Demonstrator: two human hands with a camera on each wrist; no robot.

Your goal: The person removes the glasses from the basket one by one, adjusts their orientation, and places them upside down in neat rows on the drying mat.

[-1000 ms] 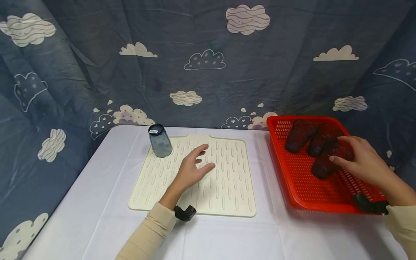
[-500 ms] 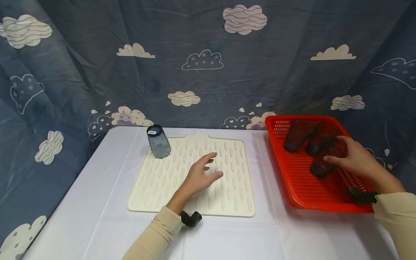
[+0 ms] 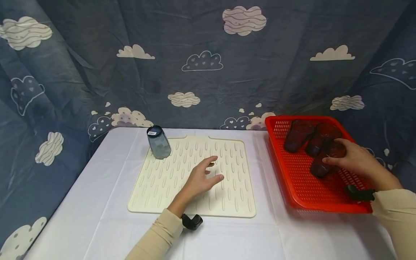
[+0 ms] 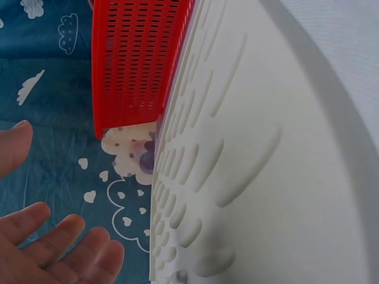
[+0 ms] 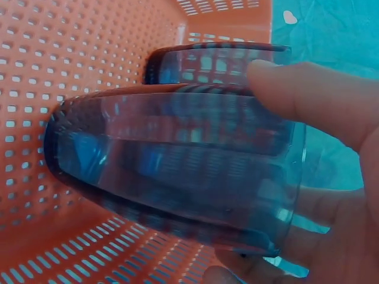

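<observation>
A person's right hand (image 3: 359,162) grips a tapered, smoky-blue glass tumbler (image 5: 172,171) near its rim inside a red, perforated plastic basket (image 3: 307,195), two matching tumblers (image 3: 297,137) lying just beside it. The left hand (image 3: 199,179), fingers relaxed and thumb apart, hovers above a cream, grooved mat (image 3: 152,187) on the white-covered worktop (image 3: 234,238); a blue-grey glass (image 3: 159,144) stands at the mat's far-left corner.

Left of centre in the head view, a small white label (image 3: 151,133) sits on the dark upper end of a blue-grey glass (image 3: 160,148), its marks too small to make out. No word, brand or number can be read in any of the views.
</observation>
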